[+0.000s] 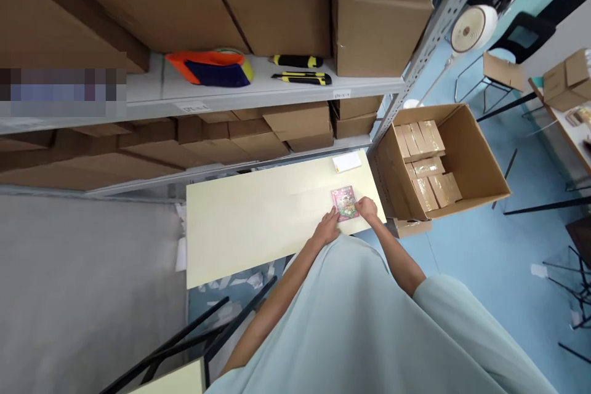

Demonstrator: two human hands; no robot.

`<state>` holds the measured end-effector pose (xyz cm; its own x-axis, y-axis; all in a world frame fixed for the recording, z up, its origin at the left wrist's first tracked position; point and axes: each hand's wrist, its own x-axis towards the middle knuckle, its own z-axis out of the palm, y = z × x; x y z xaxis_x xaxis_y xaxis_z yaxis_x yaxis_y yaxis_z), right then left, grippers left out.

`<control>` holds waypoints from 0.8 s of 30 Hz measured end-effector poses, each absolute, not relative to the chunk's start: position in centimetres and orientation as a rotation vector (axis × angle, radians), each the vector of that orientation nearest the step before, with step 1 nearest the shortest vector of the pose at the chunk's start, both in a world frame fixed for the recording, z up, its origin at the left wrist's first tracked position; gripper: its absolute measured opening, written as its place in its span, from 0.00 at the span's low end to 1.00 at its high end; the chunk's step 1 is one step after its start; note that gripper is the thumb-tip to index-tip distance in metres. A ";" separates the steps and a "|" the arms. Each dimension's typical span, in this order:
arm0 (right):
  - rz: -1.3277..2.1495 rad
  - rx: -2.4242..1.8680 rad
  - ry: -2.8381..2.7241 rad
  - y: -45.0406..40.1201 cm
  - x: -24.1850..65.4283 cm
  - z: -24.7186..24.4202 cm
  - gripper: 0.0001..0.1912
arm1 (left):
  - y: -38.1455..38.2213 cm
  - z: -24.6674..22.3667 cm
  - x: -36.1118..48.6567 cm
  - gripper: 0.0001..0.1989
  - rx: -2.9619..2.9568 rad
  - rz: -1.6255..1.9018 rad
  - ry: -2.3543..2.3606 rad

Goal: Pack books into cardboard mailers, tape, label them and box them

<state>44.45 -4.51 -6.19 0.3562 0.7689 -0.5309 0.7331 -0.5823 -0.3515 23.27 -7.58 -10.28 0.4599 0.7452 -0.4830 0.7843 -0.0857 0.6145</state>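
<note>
A small pink packet [345, 202] with a colourful printed front lies on the pale yellow tabletop [249, 215], towards its right end. My left hand [327, 227] rests at the packet's lower left edge, fingers stretched out and touching it. At the packet's right edge is my right hand [366, 207], its fingers curled and closed on that edge. Just behind the packet, a white pad or stack of labels [346, 162] with a yellow strip lies near the table's far edge.
An open carton [480, 160] with several small taped boxes [427, 166] stands right of the table. Behind runs a metal shelf [277, 83] of cardboard boxes, bearing two utility knives [302, 78] and orange and blue tape rolls [217, 74]. Paper scraps [253, 280] litter the floor.
</note>
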 end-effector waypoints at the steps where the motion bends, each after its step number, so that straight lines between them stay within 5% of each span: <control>1: 1.037 -2.527 -1.423 -4.5 44.4 -5.7 0.09 | -7.3 -9.8 23.5 0.40 1.825 0.009 1.289; 8: 1.061 -2.327 -1.566 -5.0 41.8 -3.3 0.08 | -4.8 -6.7 25.2 0.20 1.472 0.372 1.374; 17: 1.238 -2.035 -1.668 -3.4 35.1 -5.7 0.08 | -3.4 -6.6 22.0 0.22 1.245 0.406 1.711; 24: 1.535 -1.774 -1.674 -3.3 31.4 -9.3 0.06 | -3.1 -9.2 17.8 0.12 1.137 0.294 1.905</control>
